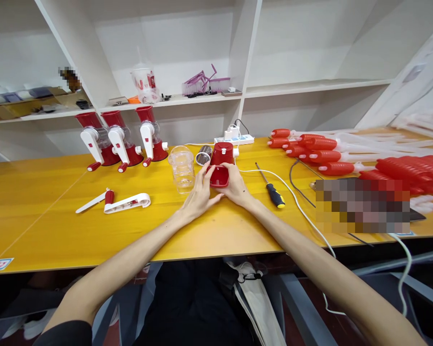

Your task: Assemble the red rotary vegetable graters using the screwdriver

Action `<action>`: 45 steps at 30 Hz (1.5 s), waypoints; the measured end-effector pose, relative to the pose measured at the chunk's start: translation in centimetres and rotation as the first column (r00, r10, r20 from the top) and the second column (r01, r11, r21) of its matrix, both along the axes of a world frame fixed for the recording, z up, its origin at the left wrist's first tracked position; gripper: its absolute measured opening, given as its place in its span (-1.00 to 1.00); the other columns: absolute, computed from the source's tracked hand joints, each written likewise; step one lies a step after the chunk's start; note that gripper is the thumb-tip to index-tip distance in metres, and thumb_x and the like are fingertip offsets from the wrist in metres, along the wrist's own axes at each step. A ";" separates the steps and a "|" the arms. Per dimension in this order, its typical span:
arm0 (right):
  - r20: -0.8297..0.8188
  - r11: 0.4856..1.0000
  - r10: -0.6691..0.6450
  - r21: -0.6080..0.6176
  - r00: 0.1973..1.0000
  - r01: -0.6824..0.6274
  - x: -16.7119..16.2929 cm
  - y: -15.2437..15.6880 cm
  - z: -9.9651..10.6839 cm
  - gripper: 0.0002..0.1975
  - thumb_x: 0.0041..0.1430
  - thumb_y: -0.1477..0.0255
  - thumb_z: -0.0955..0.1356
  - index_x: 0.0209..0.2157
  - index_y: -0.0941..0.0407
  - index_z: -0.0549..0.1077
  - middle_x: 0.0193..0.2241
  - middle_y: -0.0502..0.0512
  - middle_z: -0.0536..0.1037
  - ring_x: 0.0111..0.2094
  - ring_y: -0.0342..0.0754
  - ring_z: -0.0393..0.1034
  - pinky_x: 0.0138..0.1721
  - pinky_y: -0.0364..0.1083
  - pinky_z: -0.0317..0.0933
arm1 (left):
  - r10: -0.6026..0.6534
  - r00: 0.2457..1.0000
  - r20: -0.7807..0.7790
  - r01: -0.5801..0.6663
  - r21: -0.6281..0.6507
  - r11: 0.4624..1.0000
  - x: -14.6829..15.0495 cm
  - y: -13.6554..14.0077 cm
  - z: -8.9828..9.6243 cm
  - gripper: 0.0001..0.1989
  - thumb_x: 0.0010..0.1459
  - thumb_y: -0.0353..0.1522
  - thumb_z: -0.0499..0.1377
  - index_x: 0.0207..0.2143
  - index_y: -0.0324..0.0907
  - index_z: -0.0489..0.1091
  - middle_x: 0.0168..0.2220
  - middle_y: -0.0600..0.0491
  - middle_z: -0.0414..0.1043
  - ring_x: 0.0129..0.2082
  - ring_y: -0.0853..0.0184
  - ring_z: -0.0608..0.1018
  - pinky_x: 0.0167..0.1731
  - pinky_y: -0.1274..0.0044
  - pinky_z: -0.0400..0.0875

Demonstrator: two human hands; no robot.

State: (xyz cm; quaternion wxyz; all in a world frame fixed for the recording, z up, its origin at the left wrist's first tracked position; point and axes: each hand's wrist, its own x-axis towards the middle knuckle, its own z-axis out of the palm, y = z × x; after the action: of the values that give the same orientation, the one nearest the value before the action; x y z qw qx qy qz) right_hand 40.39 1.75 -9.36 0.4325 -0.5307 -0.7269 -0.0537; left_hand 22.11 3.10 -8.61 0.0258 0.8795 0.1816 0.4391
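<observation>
I've got left hand and right hand holding the red cup by its sides; likely positioning, next needing steady two-sided control.

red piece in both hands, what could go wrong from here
The left hand might knock the clear container close beside it. The right hand could catch the white cable running to its right. The red piece might bump the red base just behind it.
</observation>
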 end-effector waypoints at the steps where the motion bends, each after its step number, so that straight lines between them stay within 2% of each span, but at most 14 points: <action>1: -0.018 1.000 -0.007 -0.004 1.000 0.007 0.1 0.2 -0.1 -0.32 0.12 0.21 0.41 0.20 0.15 0.17 0.08 0.33 0.39 0.08 0.16 0.31 0.13 0.19 0.27 | 0.023 1.000 -0.004 -0.023 0.046 0.999 -0.2 -0.2 0.5 -0.16 0.26 -0.27 0.25 0.40 -0.05 -0.21 0.39 -0.25 -0.01 0.42 -0.03 0.15 0.32 0.05 0.24; 4: -0.059 0.999 -0.028 -0.018 0.998 0.027 0.5 0.6 -0.3 -0.27 0.12 0.16 0.41 0.21 0.19 0.14 0.11 0.38 0.37 0.10 0.16 0.31 0.16 0.19 0.26 | 0.151 0.982 0.110 -0.166 0.140 0.976 -1.3 -0.3 2.4 -0.21 0.23 -0.17 0.27 0.35 -0.06 -0.08 0.35 -0.23 0.08 0.39 -0.03 0.21 0.32 0.03 0.20; 6: -0.074 0.999 -0.040 -0.032 0.996 0.038 0.7 0.7 -0.3 -0.26 0.10 0.17 0.42 0.19 0.22 0.15 0.11 0.41 0.37 0.09 0.18 0.31 0.18 0.21 0.23 | 0.277 0.925 0.259 -0.310 0.094 0.946 -2.3 0.3 3.7 -0.16 0.14 -0.07 0.33 0.31 -0.09 -0.01 0.33 -0.24 0.11 0.36 -0.05 0.23 0.33 0.01 0.14; 9: -0.086 0.997 -0.054 -0.054 0.995 0.049 0.8 0.9 -0.4 -0.27 0.08 0.21 0.42 0.19 0.23 0.16 0.12 0.42 0.36 0.10 0.22 0.30 0.20 0.24 0.20 | 0.466 0.808 0.362 -0.448 -0.137 0.883 -3.5 1.7 4.8 -0.08 0.04 0.02 0.36 0.29 -0.14 0.04 0.33 -0.28 0.13 0.35 -0.12 0.22 0.34 -0.02 0.07; 13: -0.086 0.995 -0.055 -0.084 0.995 0.048 0.7 1.1 -0.8 -0.28 0.07 0.23 0.42 0.19 0.21 0.16 0.12 0.41 0.36 0.10 0.23 0.30 0.18 0.25 0.21 | 0.569 0.789 0.231 -0.440 -0.433 0.786 -4.0 3.4 4.4 -0.10 0.00 0.03 0.38 0.24 -0.15 0.11 0.24 -0.32 0.30 0.24 -0.19 0.38 0.21 -0.07 0.23; 15: -0.085 0.994 -0.049 -0.100 0.995 0.041 0.8 1.3 -1.0 -0.28 0.06 0.25 0.42 0.19 0.21 0.15 0.11 0.41 0.36 0.10 0.22 0.30 0.18 0.24 0.21 | 0.535 0.818 0.212 -0.396 -0.467 0.790 -4.4 4.1 4.1 -0.16 0.00 0.01 0.38 0.21 -0.12 0.16 0.19 -0.27 0.38 0.18 -0.15 0.46 0.16 -0.02 0.32; 17: -0.088 0.993 -0.039 -0.115 0.995 0.029 1.0 1.5 -1.2 -0.29 0.06 0.26 0.42 0.18 0.21 0.15 0.11 0.40 0.35 0.11 0.20 0.29 0.18 0.21 0.21 | 0.422 0.879 0.222 -0.300 -0.430 0.851 -4.9 4.7 3.9 -0.20 0.01 0.02 0.37 0.19 -0.10 0.18 0.16 -0.22 0.42 0.14 -0.07 0.51 0.14 0.06 0.39; 20: -0.101 0.990 -0.033 -0.140 0.994 0.018 1.6 1.8 -1.5 -0.31 0.05 0.26 0.42 0.15 0.20 0.16 0.09 0.37 0.35 0.11 0.16 0.30 0.18 0.18 0.23 | 0.224 0.951 0.214 -0.137 -0.358 0.924 -5.7 5.6 3.7 -0.17 0.02 0.04 0.34 0.22 -0.11 0.13 0.19 -0.22 0.37 0.16 0.02 0.50 0.14 0.15 0.42; 22: -0.110 0.987 -0.040 -0.157 0.993 0.023 1.9 2.0 -1.6 -0.31 0.04 0.25 0.43 0.14 0.19 0.17 0.07 0.36 0.34 0.11 0.15 0.29 0.18 0.17 0.24 | 0.195 0.958 0.209 -0.120 -0.328 0.937 -5.9 6.0 3.5 -0.08 -0.03 0.05 0.37 0.25 -0.13 0.09 0.24 -0.25 0.30 0.22 0.00 0.45 0.19 0.14 0.37; 26: -0.112 0.982 -0.049 -0.189 0.992 0.028 2.2 2.1 -1.8 -0.31 0.02 0.26 0.45 0.13 0.21 0.18 0.06 0.36 0.34 0.12 0.16 0.29 0.17 0.18 0.25 | 0.223 0.949 0.223 -0.129 -0.373 0.919 -5.5 6.2 2.9 -0.05 -0.04 0.02 0.40 0.26 -0.13 0.05 0.22 -0.27 0.32 0.23 -0.01 0.44 0.24 0.10 0.32; 32: -0.102 0.974 -0.082 -0.220 0.991 0.058 2.3 2.1 -1.9 -0.29 0.04 0.26 0.43 0.17 0.20 0.17 0.09 0.38 0.35 0.16 0.22 0.29 0.14 0.20 0.27 | 0.132 0.959 0.252 -0.011 -0.432 0.902 -5.6 6.4 2.9 -0.13 -0.01 0.04 0.37 0.21 -0.13 0.10 0.16 -0.24 0.40 0.20 0.04 0.49 0.21 0.13 0.36; 37: -0.107 0.958 -0.154 -0.258 0.982 0.123 2.6 1.9 -1.7 -0.22 0.04 0.28 0.42 0.23 0.22 0.10 0.14 0.45 0.32 0.21 0.26 0.26 0.14 0.24 0.28 | 0.116 0.956 0.271 0.018 -0.446 0.895 -5.7 6.6 2.9 -0.12 -0.02 0.06 0.36 0.20 -0.13 0.09 0.16 -0.24 0.41 0.19 0.08 0.50 0.20 0.17 0.38; 42: -0.098 0.939 -0.207 -0.299 0.973 0.169 2.4 1.5 -1.4 -0.20 0.07 0.26 0.40 0.27 0.19 0.05 0.15 0.43 0.33 0.22 0.27 0.26 0.16 0.25 0.27 | 0.153 0.917 0.368 0.043 -0.475 0.879 -5.4 6.2 3.1 -0.21 -0.08 0.04 0.41 0.07 -0.16 0.25 0.09 -0.20 0.50 0.09 0.06 0.58 0.15 0.16 0.43; 45: -0.094 0.919 -0.257 -0.331 0.962 0.214 2.4 1.3 -1.1 -0.22 0.10 0.23 0.38 0.26 0.21 0.05 0.13 0.46 0.34 0.22 0.30 0.27 0.16 0.26 0.26 | 0.123 0.872 0.473 0.139 -0.482 0.865 -5.4 5.9 3.5 -0.28 -0.05 0.07 0.38 0.01 -0.18 0.33 0.04 -0.19 0.55 0.05 0.05 0.61 0.14 0.15 0.44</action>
State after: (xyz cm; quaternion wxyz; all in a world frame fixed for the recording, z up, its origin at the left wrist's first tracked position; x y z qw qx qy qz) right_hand 42.80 3.03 -10.42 0.3804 -0.6794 -0.6255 0.0486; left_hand 16.75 9.04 -5.10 0.2999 0.7030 0.2730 0.5842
